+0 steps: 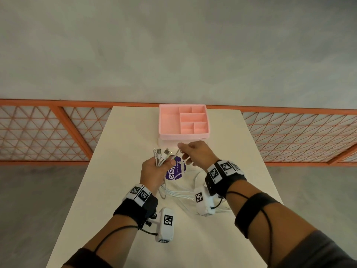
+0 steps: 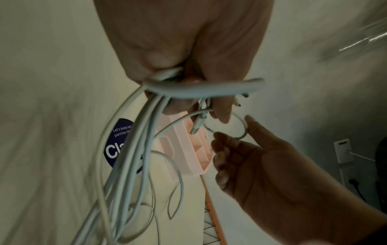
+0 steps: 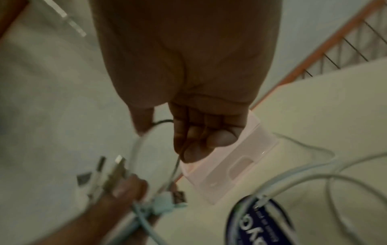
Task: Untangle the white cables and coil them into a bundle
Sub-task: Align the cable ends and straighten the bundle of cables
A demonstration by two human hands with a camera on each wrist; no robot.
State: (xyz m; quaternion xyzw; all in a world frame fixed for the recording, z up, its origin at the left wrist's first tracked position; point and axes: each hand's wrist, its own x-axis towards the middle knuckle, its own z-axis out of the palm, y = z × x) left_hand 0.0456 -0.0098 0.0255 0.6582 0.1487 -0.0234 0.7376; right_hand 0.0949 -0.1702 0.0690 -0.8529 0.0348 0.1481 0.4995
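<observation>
white cables (image 1: 160, 157) bunched in left hand (image 1: 152, 172); right hand (image 1: 195, 152) pinches one loop.

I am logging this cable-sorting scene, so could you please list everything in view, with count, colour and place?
white cables: several, exact count unclear, white; plug ends gathered in the left hand, slack looping on the table below.
organiser tray: one, pink, with compartments; far end of the table, beyond both hands.
round sticker: one, purple with white lettering; on the table under the cables.
table: one, cream.
mesh railing: one, orange; behind the table.
wrist bands with marker tags: black bands, black-and-white tags; on both wrists.
left hand: grips the bunch of plug ends.
right hand: pinches one cable loop beside the bunch.
</observation>
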